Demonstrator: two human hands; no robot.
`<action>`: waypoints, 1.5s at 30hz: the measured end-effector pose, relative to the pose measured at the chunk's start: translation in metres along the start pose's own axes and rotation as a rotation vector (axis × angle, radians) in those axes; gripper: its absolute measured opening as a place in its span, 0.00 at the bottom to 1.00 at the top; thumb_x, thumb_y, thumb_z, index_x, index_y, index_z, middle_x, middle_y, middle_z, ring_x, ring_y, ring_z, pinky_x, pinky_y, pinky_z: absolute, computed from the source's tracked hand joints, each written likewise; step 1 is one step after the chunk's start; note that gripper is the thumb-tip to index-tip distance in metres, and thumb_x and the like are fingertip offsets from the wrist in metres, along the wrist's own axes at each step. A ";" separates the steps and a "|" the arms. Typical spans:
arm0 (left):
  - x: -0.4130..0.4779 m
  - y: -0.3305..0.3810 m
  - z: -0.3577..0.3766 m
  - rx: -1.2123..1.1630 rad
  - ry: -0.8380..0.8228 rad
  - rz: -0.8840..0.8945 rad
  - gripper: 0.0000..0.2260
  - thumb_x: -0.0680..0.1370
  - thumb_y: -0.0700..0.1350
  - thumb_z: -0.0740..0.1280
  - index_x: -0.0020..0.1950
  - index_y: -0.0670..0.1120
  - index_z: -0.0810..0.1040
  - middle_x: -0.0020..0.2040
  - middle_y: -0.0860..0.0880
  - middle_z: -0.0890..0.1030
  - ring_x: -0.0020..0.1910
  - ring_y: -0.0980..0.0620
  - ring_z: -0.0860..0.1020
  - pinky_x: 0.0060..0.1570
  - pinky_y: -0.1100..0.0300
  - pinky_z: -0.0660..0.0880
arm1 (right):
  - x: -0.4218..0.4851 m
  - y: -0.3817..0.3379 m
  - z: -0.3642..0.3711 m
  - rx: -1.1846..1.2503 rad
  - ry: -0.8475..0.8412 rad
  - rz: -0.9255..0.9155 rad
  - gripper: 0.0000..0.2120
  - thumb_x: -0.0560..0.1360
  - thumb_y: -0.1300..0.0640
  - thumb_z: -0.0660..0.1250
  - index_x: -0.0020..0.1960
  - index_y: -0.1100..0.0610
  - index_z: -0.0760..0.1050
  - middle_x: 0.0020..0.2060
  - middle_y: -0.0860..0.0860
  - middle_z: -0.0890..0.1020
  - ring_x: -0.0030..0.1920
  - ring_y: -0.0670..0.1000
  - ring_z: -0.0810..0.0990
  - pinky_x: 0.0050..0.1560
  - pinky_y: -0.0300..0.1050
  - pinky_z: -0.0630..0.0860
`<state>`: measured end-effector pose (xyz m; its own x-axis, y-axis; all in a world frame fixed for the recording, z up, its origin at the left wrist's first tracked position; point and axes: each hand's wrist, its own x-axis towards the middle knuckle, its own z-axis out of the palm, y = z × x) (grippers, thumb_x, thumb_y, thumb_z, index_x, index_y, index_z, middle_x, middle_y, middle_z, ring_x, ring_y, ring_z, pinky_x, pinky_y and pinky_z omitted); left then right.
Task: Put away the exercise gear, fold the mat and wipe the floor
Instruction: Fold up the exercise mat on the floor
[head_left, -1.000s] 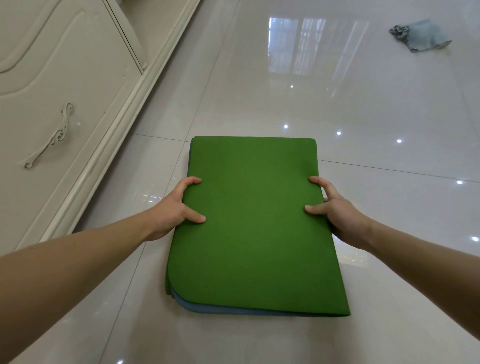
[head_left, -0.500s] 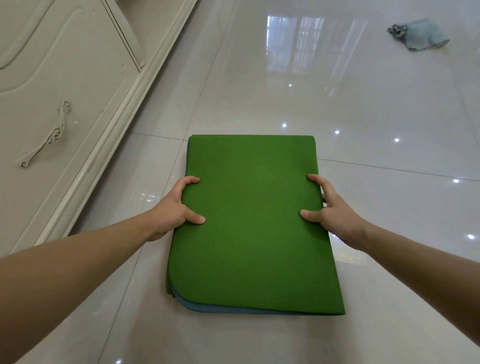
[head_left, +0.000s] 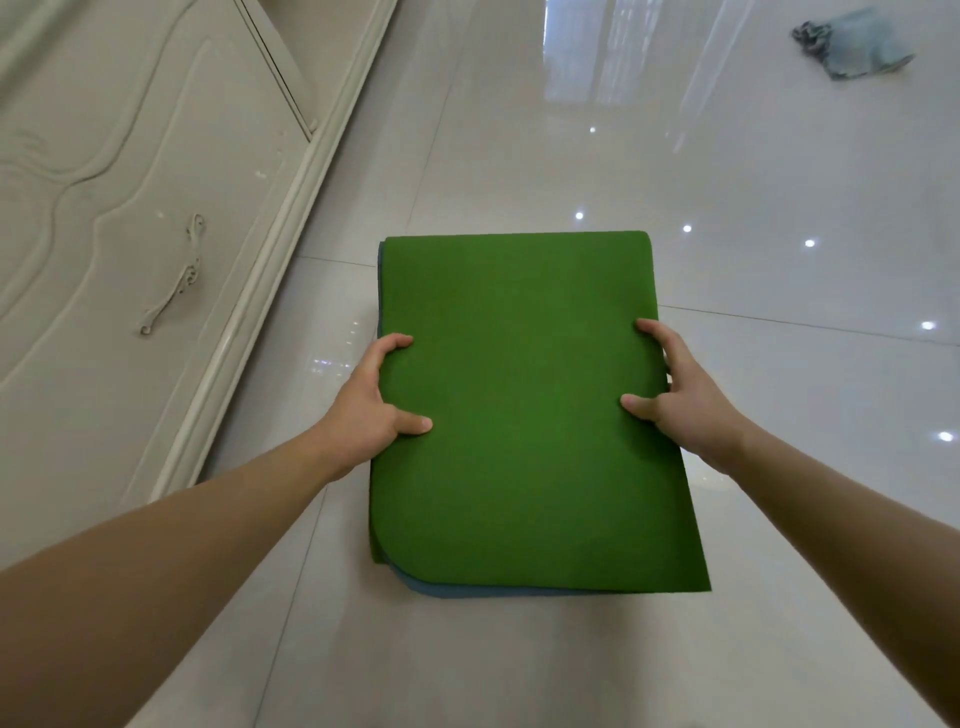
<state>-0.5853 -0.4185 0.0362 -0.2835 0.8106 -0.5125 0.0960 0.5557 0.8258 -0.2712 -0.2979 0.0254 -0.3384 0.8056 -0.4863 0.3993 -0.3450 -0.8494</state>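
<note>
A folded green mat (head_left: 524, 410) with a blue-grey underside showing at its near edge is held above the glossy tiled floor. My left hand (head_left: 371, 410) grips its left edge, thumb on top and fingers curled round the side. My right hand (head_left: 675, 400) grips the right edge the same way. A crumpled light-blue cloth (head_left: 852, 44) lies on the floor far away at the top right.
A cream cabinet (head_left: 130, 208) with a carved door and an ornate handle (head_left: 174, 280) runs along the left, its moulded base (head_left: 260, 291) slanting toward the mat. Shiny pale tiles (head_left: 675, 156) stretch ahead and to the right.
The mat has come up off the floor and nearer to me, still held at both sides. The view has tilted down a little.
</note>
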 end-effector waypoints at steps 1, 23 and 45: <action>-0.008 0.006 -0.002 -0.004 0.010 0.001 0.40 0.68 0.28 0.75 0.68 0.62 0.67 0.62 0.57 0.73 0.56 0.53 0.78 0.46 0.60 0.81 | -0.007 -0.007 -0.002 -0.007 0.007 0.000 0.38 0.74 0.68 0.68 0.72 0.37 0.60 0.58 0.38 0.74 0.54 0.48 0.81 0.55 0.50 0.80; -0.196 0.272 -0.063 -0.052 0.058 0.000 0.42 0.67 0.25 0.75 0.70 0.63 0.71 0.63 0.56 0.76 0.56 0.52 0.81 0.48 0.55 0.82 | -0.195 -0.271 -0.075 -0.006 0.024 -0.004 0.38 0.74 0.67 0.69 0.70 0.34 0.60 0.59 0.33 0.72 0.61 0.50 0.78 0.60 0.54 0.78; -0.355 0.501 -0.094 -0.017 0.089 0.136 0.43 0.66 0.27 0.76 0.71 0.62 0.70 0.67 0.52 0.74 0.60 0.50 0.78 0.58 0.49 0.79 | -0.354 -0.506 -0.166 -0.024 0.091 -0.138 0.38 0.74 0.67 0.69 0.70 0.32 0.62 0.65 0.43 0.74 0.60 0.51 0.79 0.58 0.53 0.79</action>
<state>-0.5265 -0.4456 0.6541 -0.3524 0.8583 -0.3730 0.1235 0.4378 0.8906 -0.2115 -0.3287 0.6617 -0.3132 0.8852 -0.3438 0.3751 -0.2173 -0.9011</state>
